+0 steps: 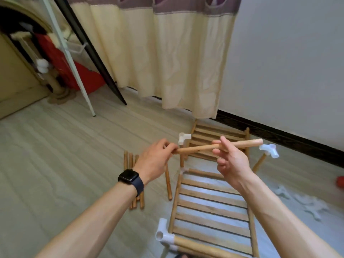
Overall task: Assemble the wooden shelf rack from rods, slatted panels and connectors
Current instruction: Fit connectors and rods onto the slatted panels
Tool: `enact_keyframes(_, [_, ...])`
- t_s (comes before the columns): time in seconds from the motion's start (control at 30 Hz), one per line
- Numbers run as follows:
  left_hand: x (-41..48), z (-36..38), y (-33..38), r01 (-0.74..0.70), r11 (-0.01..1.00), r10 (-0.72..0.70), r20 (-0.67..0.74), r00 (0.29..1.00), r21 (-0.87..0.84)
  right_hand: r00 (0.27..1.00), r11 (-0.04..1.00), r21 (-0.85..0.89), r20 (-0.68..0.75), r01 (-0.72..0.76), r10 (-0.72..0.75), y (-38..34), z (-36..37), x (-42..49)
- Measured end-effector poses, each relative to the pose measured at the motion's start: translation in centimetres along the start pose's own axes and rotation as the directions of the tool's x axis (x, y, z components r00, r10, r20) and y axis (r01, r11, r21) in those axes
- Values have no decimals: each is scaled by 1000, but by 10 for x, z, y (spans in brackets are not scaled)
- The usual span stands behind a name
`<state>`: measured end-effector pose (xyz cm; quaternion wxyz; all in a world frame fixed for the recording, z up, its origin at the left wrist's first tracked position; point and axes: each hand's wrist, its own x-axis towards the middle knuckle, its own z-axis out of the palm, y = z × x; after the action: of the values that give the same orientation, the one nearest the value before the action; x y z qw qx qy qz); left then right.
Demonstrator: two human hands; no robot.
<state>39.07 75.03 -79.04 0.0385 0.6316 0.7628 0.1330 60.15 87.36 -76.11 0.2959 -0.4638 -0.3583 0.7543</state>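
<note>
Above the slatted panel on the floor, my left hand pinches one end of a wooden rod, and my right hand holds it near the middle.

Both hands, left and right, hold one wooden rod level.
</note>
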Motion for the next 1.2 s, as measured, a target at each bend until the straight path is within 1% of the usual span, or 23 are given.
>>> enact_keyframes(0.07, [18, 7, 12, 65, 991, -64, 17, 998, -113, 989, 991, 125, -146, 40, -21, -5, -17, 3])
enact_keyframes(0.13, [35, 13, 17, 193, 948, -184, 62, 981, -254, 968, 974, 207, -249, 87, -33, -9, -30, 9])
enact_keyframes(0.2, [65, 21, 25, 281, 902, -256, 117, 959, -327, 952, 963, 237, -303, 128, -52, -15, -47, 20])
enact_keyframes(0.27, [81, 23, 23, 325, 884, -294, 140, 945, -335, 944, 966, 219, -323, 137, -61, -14, -50, 23])
enact_keyframes(0.33, [101, 31, 22, 310, 915, -269, 181, 946, -258, 946, 965, 233, -321, 122, -42, -14, -57, 31])
enact_keyframes(0.4, [113, 43, 20, 252, 960, -221, 226, 949, -120, 950, 963, 251, -313, 96, -13, -12, -61, 41])
enact_keyframes(0.47, [117, 56, 21, 227, 972, -207, 237, 949, -60, 954, 962, 261, -299, 82, -1, -9, -61, 47])
enact_keyframes(0.6, [116, 73, 17, 250, 963, -234, 149, 961, -96, 961, 956, 281, -276, 79, 2, -10, -64, 60])
enact_keyframes(0.67, [116, 75, 16, 259, 953, -241, 127, 962, -157, 964, 962, 268, -264, 57, 17, -9, -66, 66])
enact_keyframes(0.73, [114, 78, 20, 255, 939, -232, 124, 965, -230, 972, 976, 217, -234, 22, 30, -3, -60, 67])
enact_keyframes(0.8, [113, 79, 26, 256, 929, -236, 105, 966, -266, 974, 976, 216, -226, 30, 20, 1, -51, 67])
enact_keyframes(0.87, [112, 82, 27, 280, 911, -267, 83, 960, -302, 965, 962, 259, -261, 81, -11, -1, -46, 68])
enact_keyframes(0.93, [110, 82, 25, 303, 895, -291, 87, 953, -326, 942, 946, 292, -333, 143, -39, -9, -49, 73])
enact_keyframes(1.03, [109, 82, 17, 310, 892, -298, 87, 951, -329, 900, 938, 274, -429, 213, -79, -17, -60, 81])
enact_keyframes(1.2, [111, 86, 13, 324, 887, -315, 84, 945, -329, 892, 956, 190, -434, 226, -124, -7, -64, 81])
